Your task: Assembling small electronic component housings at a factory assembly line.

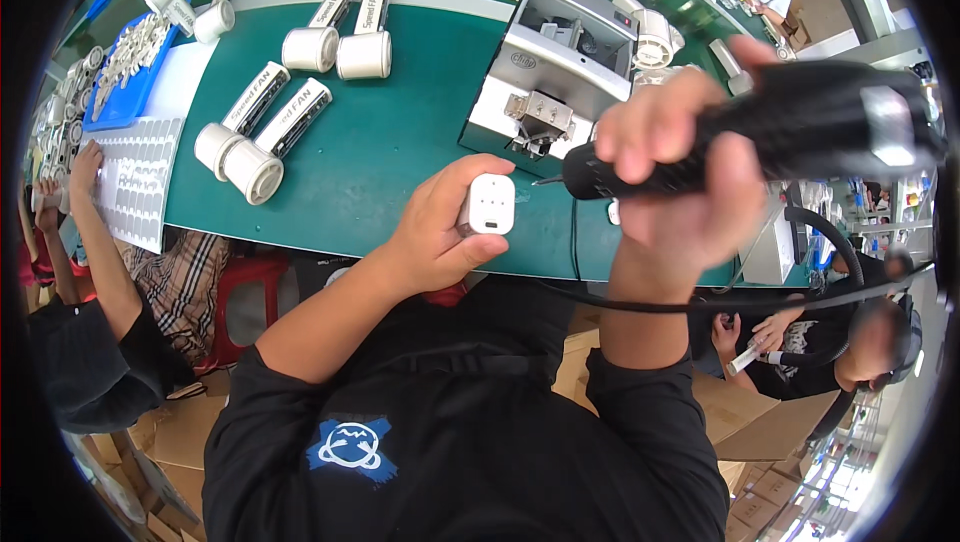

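Note:
My left hand (440,217) is closed round a small white plastic part (491,204). Its rounded end faces up, with small holes and a dark slot in it. In my right hand (690,147) is a black electric screwdriver (820,127), held almost level and blurred in places. Its thin bit points left, a short way from the white part and not touching it. A dark cable hangs from the tool. Just beyond my hands stands a grey and white screw feeder machine (550,62).
Several white handheld fans (262,167) lie on the green tabletop (380,162). At the far left are a blue tray (128,67) of small white parts and a sheet of grey stickers (140,182). Co-workers sit on both sides; one person's hand (85,167) rests by the sheet.

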Tool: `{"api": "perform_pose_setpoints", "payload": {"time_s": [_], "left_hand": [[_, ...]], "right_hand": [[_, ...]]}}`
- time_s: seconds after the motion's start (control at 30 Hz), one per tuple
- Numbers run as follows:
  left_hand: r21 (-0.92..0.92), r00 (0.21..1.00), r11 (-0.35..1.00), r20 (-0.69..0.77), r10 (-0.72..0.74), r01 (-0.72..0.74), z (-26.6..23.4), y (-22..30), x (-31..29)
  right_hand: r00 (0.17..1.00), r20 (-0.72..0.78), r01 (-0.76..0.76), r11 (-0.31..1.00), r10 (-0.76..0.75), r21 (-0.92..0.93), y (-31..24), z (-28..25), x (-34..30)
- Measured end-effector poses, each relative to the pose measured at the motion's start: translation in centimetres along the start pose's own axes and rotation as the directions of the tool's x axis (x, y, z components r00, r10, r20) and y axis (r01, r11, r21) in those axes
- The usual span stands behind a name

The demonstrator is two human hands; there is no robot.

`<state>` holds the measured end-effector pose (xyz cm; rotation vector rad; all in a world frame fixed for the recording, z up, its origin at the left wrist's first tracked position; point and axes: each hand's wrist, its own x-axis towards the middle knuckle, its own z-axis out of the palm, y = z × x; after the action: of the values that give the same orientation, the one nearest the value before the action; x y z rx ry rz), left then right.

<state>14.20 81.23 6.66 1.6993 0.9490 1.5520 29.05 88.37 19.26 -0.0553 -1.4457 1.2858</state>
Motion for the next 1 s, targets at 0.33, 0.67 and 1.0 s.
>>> {"api": "perform_pose_setpoints", "payload": {"time_s": [0.33, 0.67, 1.0], "left_hand": [[0.087, 0.996, 0.994, 0.066, 0.060, -0.066, 0.4, -0.4, 0.2], [0.009, 0.999, 0.999, 0.041, 0.034, -0.035, 0.7, -1.6, 0.1], [-0.245, 0.994, 0.969, -0.107, -0.001, -0.025, 0.5, -1.2, -1.1]], "right_hand": [[0.989, 0.095, -0.116, 0.993, 0.116, -0.003, -1.1, 2.2, 0.5], [0.983, 0.169, -0.089, 0.994, 0.079, 0.057, -0.7, 2.2, 0.2], [0.984, -0.161, -0.106, 0.979, 0.078, -0.174, 5.8, -2.9, 0.6]]}}
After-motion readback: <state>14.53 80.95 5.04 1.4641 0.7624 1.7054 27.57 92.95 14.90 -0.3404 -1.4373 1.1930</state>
